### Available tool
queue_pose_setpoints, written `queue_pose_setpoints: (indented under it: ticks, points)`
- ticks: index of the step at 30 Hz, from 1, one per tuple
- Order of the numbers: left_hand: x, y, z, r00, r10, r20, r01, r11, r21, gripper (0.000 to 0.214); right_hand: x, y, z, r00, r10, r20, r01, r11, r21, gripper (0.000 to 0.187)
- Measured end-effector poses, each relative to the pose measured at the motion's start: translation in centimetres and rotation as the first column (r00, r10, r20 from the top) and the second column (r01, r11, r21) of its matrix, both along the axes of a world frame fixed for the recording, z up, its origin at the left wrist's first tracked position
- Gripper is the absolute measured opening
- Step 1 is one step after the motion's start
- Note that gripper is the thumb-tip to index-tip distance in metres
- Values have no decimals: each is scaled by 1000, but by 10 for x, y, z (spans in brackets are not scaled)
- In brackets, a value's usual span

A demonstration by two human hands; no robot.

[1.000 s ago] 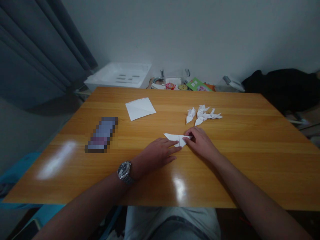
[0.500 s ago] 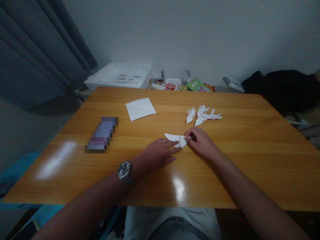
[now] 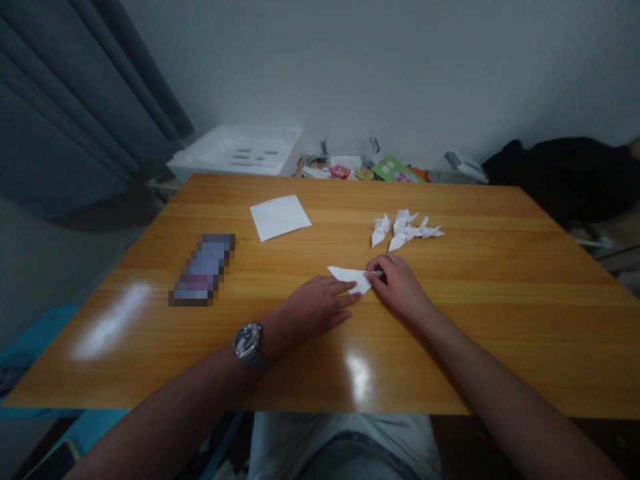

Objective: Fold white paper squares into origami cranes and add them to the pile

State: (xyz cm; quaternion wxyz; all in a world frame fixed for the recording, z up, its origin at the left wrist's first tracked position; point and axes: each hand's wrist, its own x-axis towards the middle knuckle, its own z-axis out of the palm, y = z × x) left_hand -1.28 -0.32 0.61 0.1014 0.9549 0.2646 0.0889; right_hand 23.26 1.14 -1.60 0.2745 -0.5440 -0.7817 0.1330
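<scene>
A small folded piece of white paper (image 3: pixel 345 273) lies on the wooden table (image 3: pixel 500 280) between my hands. My left hand (image 3: pixel 320 301), with a metal watch (image 3: pixel 249 341) on its wrist, rests with outstretched fingers, two of its fingertips on the paper's near edge. My right hand (image 3: pixel 397 280) pinches the paper's right end between thumb and curled fingers, hiding part of that end. Just beyond my right hand sit several folded white paper figures (image 3: pixel 403 230), pointed and clustered together.
A white sheet (image 3: pixel 281 219) with a perforated edge lies farther back, left of centre. To the left is a blurred-out phone-like object (image 3: pixel 204 270). Behind the table stand a white plastic tray (image 3: pixel 240 150) and assorted items, including a green booklet (image 3: pixel 397 169).
My right hand has shifted slightly left along the folded paper. The dark gap on the paper between the hands has closed. My left hand stays nearly in place.
</scene>
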Motion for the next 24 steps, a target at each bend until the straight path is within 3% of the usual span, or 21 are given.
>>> queue_pose_setpoints:
  ticks: [17,24]
  points:
    - [-1,2,-4,1000,2,31,-2,1000,1,40,-3,-1,-2,999,-16,39,15,999,35,6]
    - [-2,8,-6,993,1,115,4,999,-45,38,-4,-2,-1,999,-22,38,21,999,32,6]
